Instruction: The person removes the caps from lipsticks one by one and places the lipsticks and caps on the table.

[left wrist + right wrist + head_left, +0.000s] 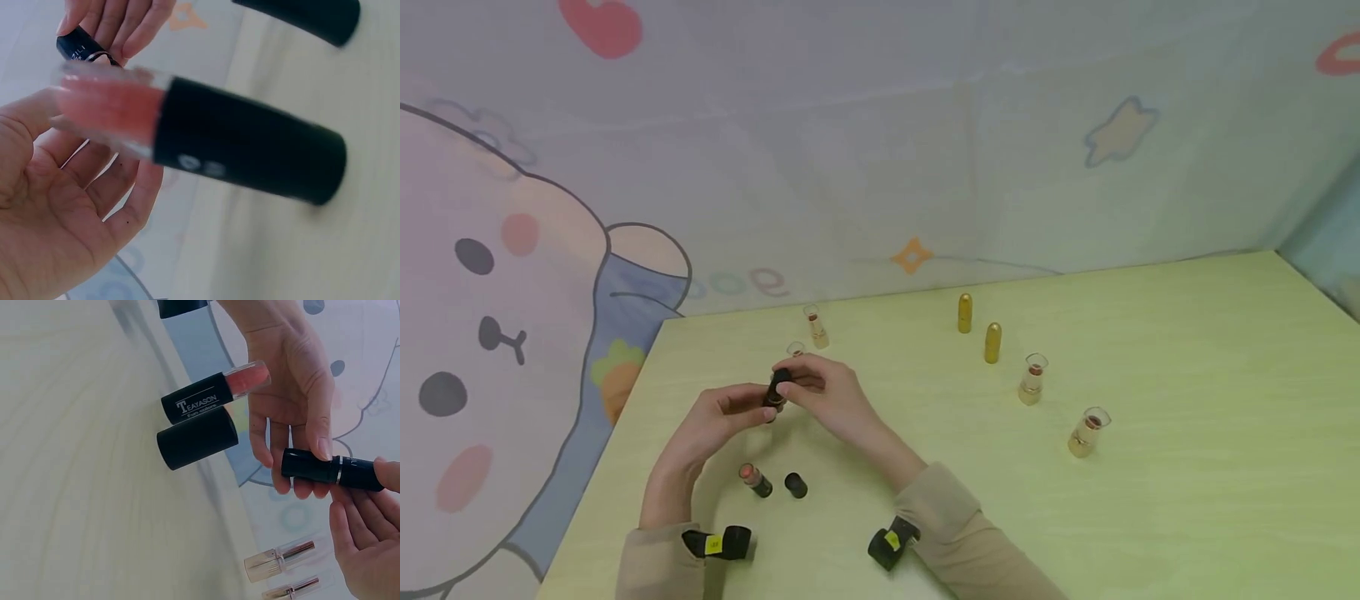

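Both hands hold one black lipstick tube (306, 465) with a thin silver band, raised over the table. My left hand (718, 421) pinches one end between thumb and fingers. At the other end, my right hand (831, 396) grips the tube with its thumb and fingertips. Nearer the wrists stands an uncapped black lipstick (756, 481) with a pink tip under a clear sleeve. Beside it is a loose black cap (796, 485). In the left wrist view the pink lipstick (244, 137) looms large and partly covers the left hand.
Clear-topped lipsticks with gold bases stand at the back left (816, 327) and on the right (1032, 381), (1087, 433). Two gold bullet-shaped tubes (965, 313), (992, 342) stand behind. A patterned cloth (1000, 167) hangs along the table's back edge.
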Motion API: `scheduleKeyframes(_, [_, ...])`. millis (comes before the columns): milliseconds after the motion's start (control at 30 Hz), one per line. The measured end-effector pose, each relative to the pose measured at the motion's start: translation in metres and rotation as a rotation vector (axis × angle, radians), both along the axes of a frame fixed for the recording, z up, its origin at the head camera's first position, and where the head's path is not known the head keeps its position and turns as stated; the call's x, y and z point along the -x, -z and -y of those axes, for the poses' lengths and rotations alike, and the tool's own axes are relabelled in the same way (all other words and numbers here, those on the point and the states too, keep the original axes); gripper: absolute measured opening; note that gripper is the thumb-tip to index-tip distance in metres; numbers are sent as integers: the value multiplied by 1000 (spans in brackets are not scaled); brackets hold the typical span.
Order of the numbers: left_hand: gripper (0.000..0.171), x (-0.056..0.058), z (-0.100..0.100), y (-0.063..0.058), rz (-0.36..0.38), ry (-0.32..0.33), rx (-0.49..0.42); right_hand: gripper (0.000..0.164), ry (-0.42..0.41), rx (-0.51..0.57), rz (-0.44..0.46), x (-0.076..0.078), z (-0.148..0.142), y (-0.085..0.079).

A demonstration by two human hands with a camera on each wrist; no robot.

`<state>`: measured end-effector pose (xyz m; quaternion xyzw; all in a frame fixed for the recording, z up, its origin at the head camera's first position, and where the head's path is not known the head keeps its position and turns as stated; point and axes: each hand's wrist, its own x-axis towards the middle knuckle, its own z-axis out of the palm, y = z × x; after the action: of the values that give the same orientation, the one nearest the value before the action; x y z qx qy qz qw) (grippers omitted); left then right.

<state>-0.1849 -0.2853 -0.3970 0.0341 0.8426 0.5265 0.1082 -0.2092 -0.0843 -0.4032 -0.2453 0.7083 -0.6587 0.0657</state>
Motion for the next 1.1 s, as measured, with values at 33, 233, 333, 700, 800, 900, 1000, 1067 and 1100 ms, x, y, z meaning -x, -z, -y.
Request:
scheduleKeyframes(33, [44,-1,-1,-2,-5,-2,5,29,1,7,7,0,-1,-1])
scheduleKeyframes(233, [39,-6,-4,-11,-24,-11,29,31,7,56,72,-2,-7,-5])
scheduleKeyframes(333, [39,-8,-5,-13,-23,-17,37,30,9,90,118,-3,-9,-5])
scheduleKeyframes(700, [39,-13,-8,-16,-20,-20,44,30,-3,161,220,-8,-12,-7])
scheduleKeyframes(800, [40,-14,-8,-17,-17,-20,43,31,-5,173,228,-9,-12,-7])
scheduleKeyframes(900, [40,-14,-9,-17,-19,-23,47,31,-10,192,242,-9,-13,-7])
scheduleKeyframes(1000, [40,-15,-10,-17,-24,-24,54,31,-10,203,244,-10,-15,-6])
scheduleKeyframes(1067, [39,-15,-10,-17,-26,-25,56,31,-11,213,240,-10,-16,-7])
scheduleKeyframes(1100, [39,-16,-10,-17,-26,-25,55,31,-12,218,235,-10,-16,-7])
